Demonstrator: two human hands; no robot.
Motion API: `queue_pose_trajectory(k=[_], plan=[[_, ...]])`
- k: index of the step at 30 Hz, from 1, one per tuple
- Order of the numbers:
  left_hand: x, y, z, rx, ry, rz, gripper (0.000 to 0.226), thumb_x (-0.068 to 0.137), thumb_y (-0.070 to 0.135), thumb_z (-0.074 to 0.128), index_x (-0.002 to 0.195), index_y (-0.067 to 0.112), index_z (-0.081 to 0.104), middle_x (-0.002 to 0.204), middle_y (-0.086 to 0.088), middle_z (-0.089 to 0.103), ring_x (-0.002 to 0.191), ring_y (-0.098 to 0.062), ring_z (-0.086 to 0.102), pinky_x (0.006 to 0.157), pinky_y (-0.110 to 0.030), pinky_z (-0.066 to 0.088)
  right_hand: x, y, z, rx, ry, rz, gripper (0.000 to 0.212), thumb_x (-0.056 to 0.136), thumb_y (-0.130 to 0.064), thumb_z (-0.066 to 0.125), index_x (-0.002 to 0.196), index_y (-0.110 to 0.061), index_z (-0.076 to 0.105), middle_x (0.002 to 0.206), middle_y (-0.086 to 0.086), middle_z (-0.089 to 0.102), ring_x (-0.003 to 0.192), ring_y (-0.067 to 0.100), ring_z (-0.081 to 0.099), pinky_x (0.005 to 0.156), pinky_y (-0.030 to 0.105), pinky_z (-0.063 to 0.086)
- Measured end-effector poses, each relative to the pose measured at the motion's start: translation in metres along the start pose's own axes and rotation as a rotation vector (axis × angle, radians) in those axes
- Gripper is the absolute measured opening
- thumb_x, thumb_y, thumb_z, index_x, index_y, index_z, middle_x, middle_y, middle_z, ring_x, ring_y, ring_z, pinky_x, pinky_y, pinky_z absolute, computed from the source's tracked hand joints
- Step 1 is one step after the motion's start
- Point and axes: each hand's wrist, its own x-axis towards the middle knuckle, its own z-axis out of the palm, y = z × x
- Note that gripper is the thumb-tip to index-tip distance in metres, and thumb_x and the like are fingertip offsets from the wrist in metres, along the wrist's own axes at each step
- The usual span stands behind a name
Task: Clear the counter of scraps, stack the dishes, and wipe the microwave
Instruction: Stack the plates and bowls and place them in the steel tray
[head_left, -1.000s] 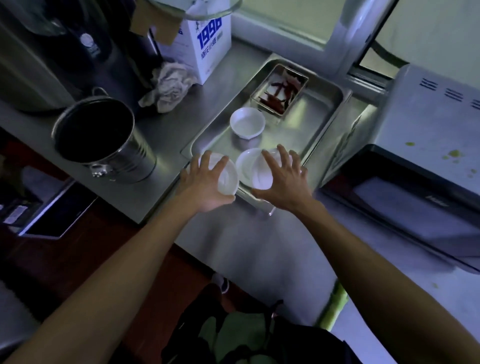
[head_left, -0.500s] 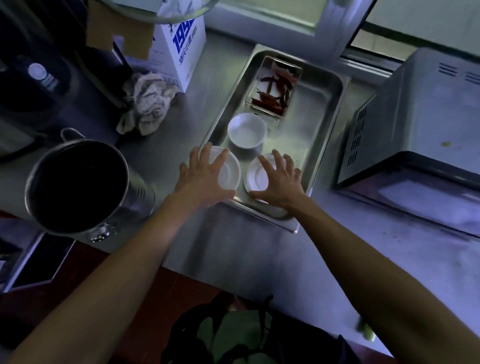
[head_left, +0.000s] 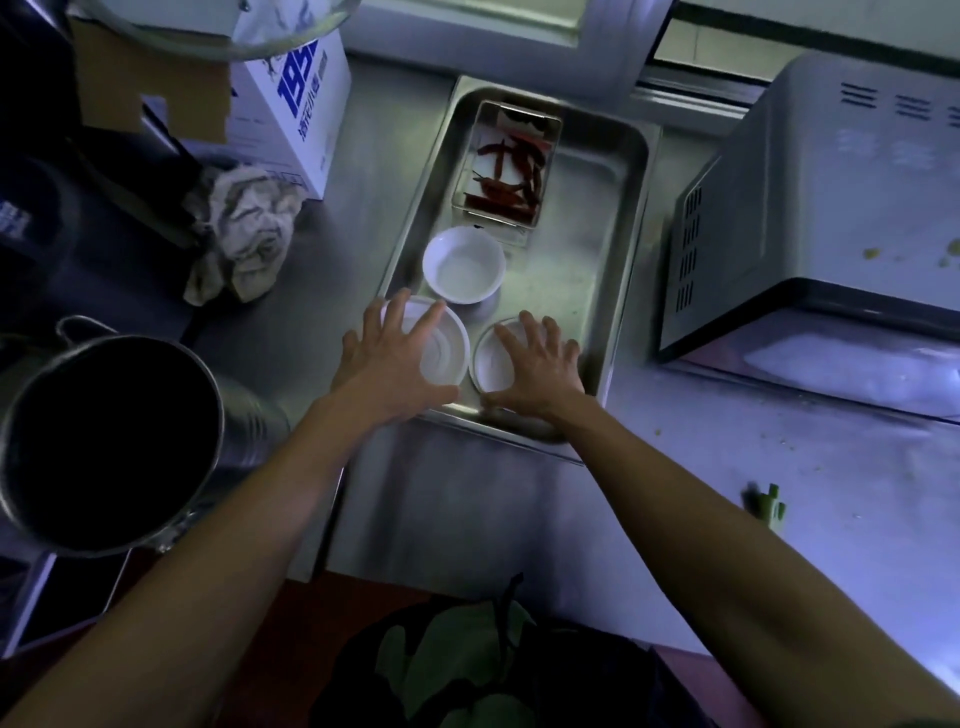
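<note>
My left hand (head_left: 389, 358) grips a white shallow dish (head_left: 444, 356) from above, its fingers spread over the rim; the dish hangs over the near-left rim of a steel tray (head_left: 626, 249). My right hand (head_left: 543, 366) rests flat, fingers spread, on a second white dish (head_left: 488, 366) in the tray's near corner. Just behind both dishes a white bowl (head_left: 464, 265) stands upright. The microwave (head_left: 810, 208) sits to the right, with yellowish specks (head_left: 872, 253) on its top. On the counter at the right lies a green vegetable scrap (head_left: 769, 506).
A glass container of red chilies (head_left: 506, 166) fills the tray's far end. A crumpled cloth (head_left: 244, 234) and a white box (head_left: 291, 114) lie left of the tray. A large steel pot (head_left: 104, 441) stands at the near left counter edge.
Both hands moved slightly deeper into the tray with their dishes. The left dish, tilted a second ago, is now level. My view shifted to look more straight down.
</note>
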Motion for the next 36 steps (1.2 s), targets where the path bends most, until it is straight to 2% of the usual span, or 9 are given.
queue_pose_trajectory(k=[3, 7, 10, 12, 15, 20, 28, 36], plan=[[0.004, 0.0, 0.002, 0.011, 0.006, 0.021, 0.108, 0.056, 0.077, 0.062, 0.148, 0.045, 0.014, 0.157, 0.004, 0.008, 0.143, -0.03, 0.01, 0.104, -0.063, 0.031, 0.003, -0.001, 0.004, 0.02, 0.019, -0.013, 0.108, 0.068, -0.073, 0.068, 0.154, -0.036, 0.012, 0.165, 0.003, -0.002, 0.15, 0.038, -0.002, 0.116, 0.062, 0.014], [0.01, 0.001, 0.003, 0.033, 0.026, 0.034, 0.109, 0.055, 0.081, 0.061, 0.148, 0.046, 0.015, 0.157, 0.003, 0.009, 0.143, -0.031, 0.012, 0.102, -0.063, 0.032, 0.007, 0.0, 0.009, 0.065, -0.002, -0.038, 0.109, 0.073, -0.071, 0.066, 0.156, -0.034, 0.006, 0.166, 0.003, -0.011, 0.152, 0.036, -0.014, 0.118, 0.065, 0.004], [0.014, 0.005, 0.003, 0.045, 0.053, 0.058, 0.108, 0.054, 0.081, 0.06, 0.147, 0.045, 0.019, 0.155, 0.002, 0.014, 0.141, -0.031, 0.017, 0.101, -0.063, 0.034, 0.005, 0.006, 0.01, 0.093, 0.01, -0.053, 0.101, 0.078, -0.069, 0.063, 0.156, -0.034, 0.008, 0.167, 0.003, -0.011, 0.152, 0.033, -0.015, 0.12, 0.062, 0.002], [0.017, 0.009, 0.005, 0.054, 0.049, 0.073, 0.108, 0.054, 0.081, 0.058, 0.147, 0.044, 0.019, 0.154, 0.002, 0.015, 0.141, -0.031, 0.019, 0.101, -0.063, 0.036, -0.001, 0.013, 0.005, 0.15, 0.052, -0.036, 0.09, 0.085, -0.06, 0.061, 0.156, -0.032, 0.013, 0.167, 0.004, -0.007, 0.153, 0.03, -0.011, 0.122, 0.058, 0.005], [0.025, 0.02, 0.009, 0.051, -0.044, 0.088, 0.112, 0.051, 0.084, 0.055, 0.147, 0.045, 0.012, 0.158, 0.002, 0.008, 0.145, -0.034, 0.014, 0.106, -0.062, 0.032, -0.018, 0.022, -0.009, 0.242, 0.173, -0.005, 0.077, 0.091, -0.039, 0.06, 0.156, -0.026, 0.021, 0.167, 0.007, 0.005, 0.154, 0.029, 0.0, 0.123, 0.052, 0.013], [0.034, 0.051, 0.023, 0.037, -0.119, 0.158, 0.112, 0.057, 0.077, 0.066, 0.149, 0.043, 0.011, 0.161, -0.003, 0.006, 0.146, -0.038, 0.011, 0.106, -0.066, 0.032, -0.055, 0.034, -0.034, 0.301, 0.382, -0.043, 0.064, 0.09, -0.018, 0.062, 0.15, -0.014, 0.041, 0.162, 0.016, 0.026, 0.152, 0.033, 0.016, 0.122, 0.049, 0.022], [0.057, 0.095, 0.05, 0.088, -0.176, 0.249, 0.113, 0.064, 0.079, 0.062, 0.152, 0.042, 0.003, 0.164, -0.003, 0.0, 0.15, -0.037, 0.002, 0.112, -0.063, 0.022, -0.095, 0.059, -0.04, 0.315, 0.384, 0.072, 0.057, 0.094, -0.017, 0.058, 0.148, -0.015, 0.043, 0.161, 0.015, 0.029, 0.152, 0.03, 0.018, 0.122, 0.048, 0.023], [0.071, 0.108, 0.069, 0.151, -0.205, 0.233, 0.11, 0.062, 0.074, 0.062, 0.15, 0.041, 0.005, 0.163, -0.004, -0.001, 0.149, -0.038, 0.001, 0.111, -0.066, 0.022, -0.118, 0.082, -0.025, 0.378, 0.415, 0.161, 0.057, 0.093, -0.017, 0.062, 0.147, -0.017, 0.045, 0.16, 0.013, 0.03, 0.151, 0.03, 0.02, 0.121, 0.046, 0.027]])
